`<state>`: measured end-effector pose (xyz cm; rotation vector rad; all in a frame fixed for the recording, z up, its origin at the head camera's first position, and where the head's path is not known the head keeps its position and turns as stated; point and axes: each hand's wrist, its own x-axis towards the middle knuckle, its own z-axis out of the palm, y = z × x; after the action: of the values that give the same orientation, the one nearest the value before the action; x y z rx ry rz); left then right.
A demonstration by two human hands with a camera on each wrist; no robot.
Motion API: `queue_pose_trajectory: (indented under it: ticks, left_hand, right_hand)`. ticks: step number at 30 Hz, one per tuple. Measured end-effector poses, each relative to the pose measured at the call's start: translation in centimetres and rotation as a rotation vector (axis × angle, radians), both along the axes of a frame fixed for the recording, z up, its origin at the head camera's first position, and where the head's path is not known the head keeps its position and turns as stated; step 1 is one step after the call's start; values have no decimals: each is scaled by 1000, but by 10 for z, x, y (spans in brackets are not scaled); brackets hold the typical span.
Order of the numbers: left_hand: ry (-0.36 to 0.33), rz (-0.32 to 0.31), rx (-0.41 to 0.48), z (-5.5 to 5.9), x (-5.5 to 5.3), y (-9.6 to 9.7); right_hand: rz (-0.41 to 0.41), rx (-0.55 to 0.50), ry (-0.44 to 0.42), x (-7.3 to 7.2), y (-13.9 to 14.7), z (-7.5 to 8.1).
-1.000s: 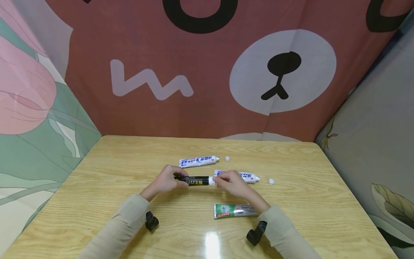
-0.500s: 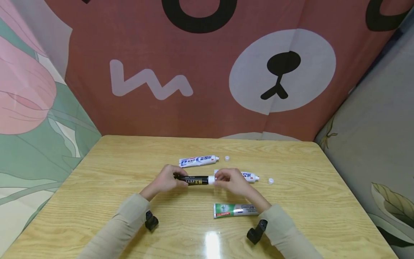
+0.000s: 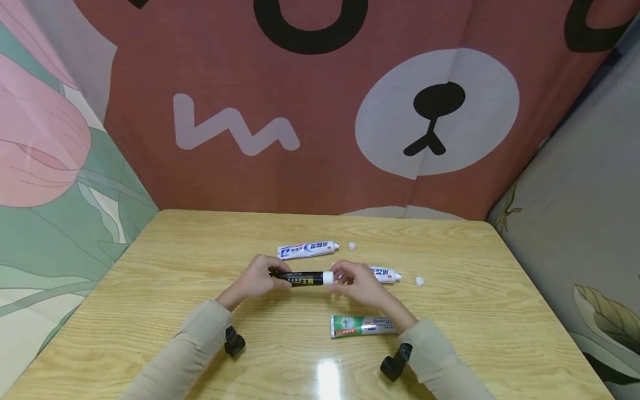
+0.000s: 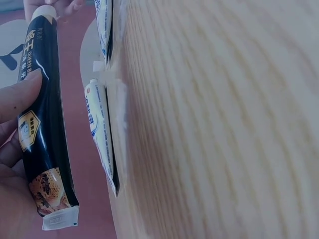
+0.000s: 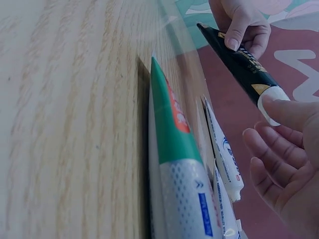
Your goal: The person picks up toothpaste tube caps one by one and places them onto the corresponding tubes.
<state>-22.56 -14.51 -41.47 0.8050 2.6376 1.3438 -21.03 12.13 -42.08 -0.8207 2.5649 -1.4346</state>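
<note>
My left hand (image 3: 260,275) grips a black toothpaste tube (image 3: 307,279) by its flat end, thumb on the near side. The tube lies level above the table, its white cap (image 3: 327,278) pointing right. My right hand (image 3: 360,283) is at the cap, thumb and index finger pinching its end; in the right wrist view the thumb overlaps the cap (image 5: 275,90) while the other fingers curl loosely below. Gold lettering and a honeycomb picture show on the tube (image 4: 52,99) in the left wrist view.
Two white-and-blue toothpaste tubes lie uncapped behind the hands, one farther back (image 3: 307,250), the other (image 3: 385,274) partly hidden by my right hand. Loose white caps (image 3: 351,246) sit beyond their nozzles. A green-and-silver tube (image 3: 360,325) lies nearer, under my right forearm, on the wooden table (image 3: 225,233).
My right fingers have shifted slightly on the cap, leaving more of it showing. The left hand and the black tube have hardly moved.
</note>
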Motion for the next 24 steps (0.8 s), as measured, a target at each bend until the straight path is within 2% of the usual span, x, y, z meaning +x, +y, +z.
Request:
queue_pose_trajectory:
  ticks: [4,13,19,24]
  left_hand:
    - [7,-1,6,0,1,1]
    - [12,-10,8,1,1,2]
    - [8,3,5,3,2,2]
    - [13,2,-8,1,2,2]
  right_hand:
    - [-14,9,-24,1,0,0]
    - [43,41,-48,1,2,-1]
    - [8,26,-8,1,4,0]
    - [2,-10,-33,0,3,1]
